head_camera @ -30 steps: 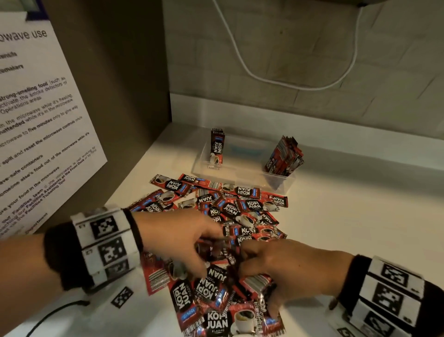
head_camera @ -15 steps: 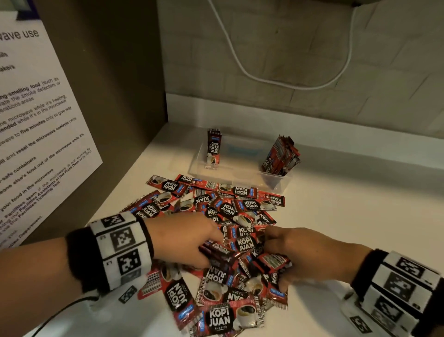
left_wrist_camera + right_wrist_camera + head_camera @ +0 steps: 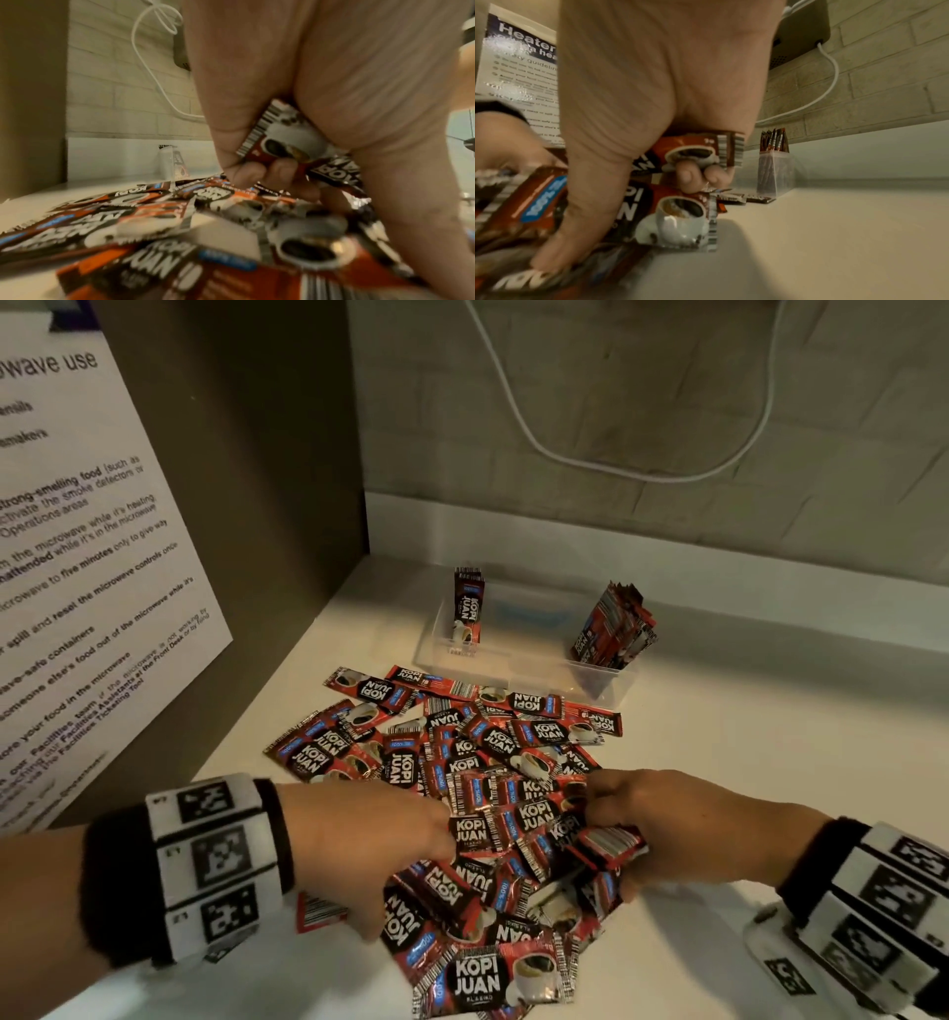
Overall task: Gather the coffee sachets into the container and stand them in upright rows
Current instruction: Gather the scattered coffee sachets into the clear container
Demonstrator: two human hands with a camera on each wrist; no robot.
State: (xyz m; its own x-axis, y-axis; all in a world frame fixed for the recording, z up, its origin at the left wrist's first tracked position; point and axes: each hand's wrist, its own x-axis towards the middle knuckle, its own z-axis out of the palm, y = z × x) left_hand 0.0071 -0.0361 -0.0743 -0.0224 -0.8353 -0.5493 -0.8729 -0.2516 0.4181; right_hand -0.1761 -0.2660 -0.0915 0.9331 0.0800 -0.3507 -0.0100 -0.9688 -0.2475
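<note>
- The counter [image 3: 744, 762] lay pale under both hands, much as it did a second before; the view had edged a little closer to it.
- The poster [image 3: 92, 567] hung on the panel beyond the left hand, unchanged.
- The pile [image 3: 462, 762] of sachets spread flat between and ahead of the hands. Since the earlier frames its near part had been drawn tighter, with more packets bunched up between the two hands.
- The container [image 3: 518, 660], clear, sat past the pile, well apart from both hands. One stack [image 3: 467, 608] stood upright at its left end and a bundle [image 3: 613, 629] leaned at its right end, as before.
- The left hand [image 3: 369, 845] had its fingers curled round a sachet [image 3: 280, 140], gripping it over the pile.
- The right hand [image 3: 683, 834] gripped a few sachets [image 3: 700, 150] in curled fingers, thumb pressed down on the pile; the hands had closed toward each other.
</note>
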